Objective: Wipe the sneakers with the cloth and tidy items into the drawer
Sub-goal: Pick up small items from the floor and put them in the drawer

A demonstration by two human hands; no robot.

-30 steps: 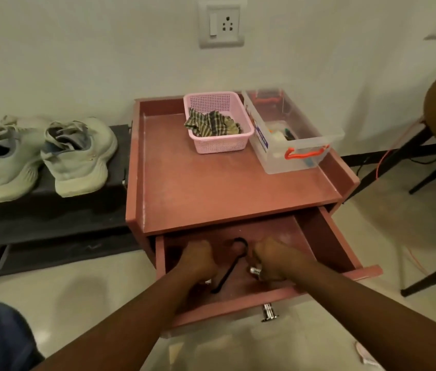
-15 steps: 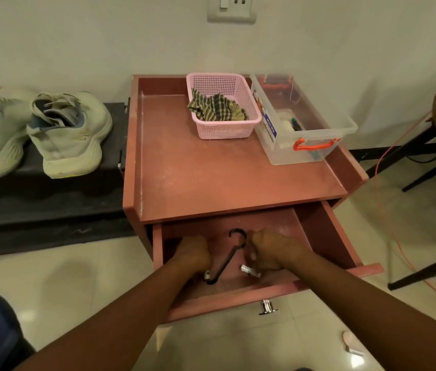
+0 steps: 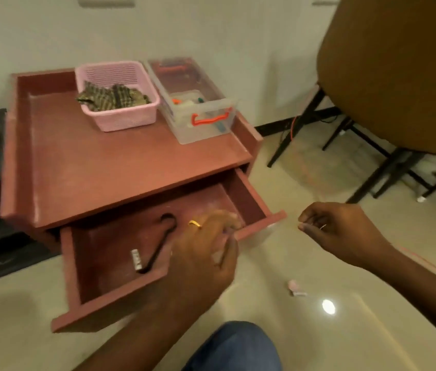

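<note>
Both hands matter: your left hand, blurred over the lower-centre drawer, grip unclear; right hand, mid-right, fingers curled, hold unclear. Probably close it squarely.

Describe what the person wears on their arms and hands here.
The left forearm and right forearm are bare: no sleeves, watch or gloves in view. The left hand, motion-blurred, wears a gold ring. The right hand shows a thin bright glint on one finger, perhaps a ring, too small to tell.

Pink basket, green-checked cloth, reddish-brown drawer
</note>
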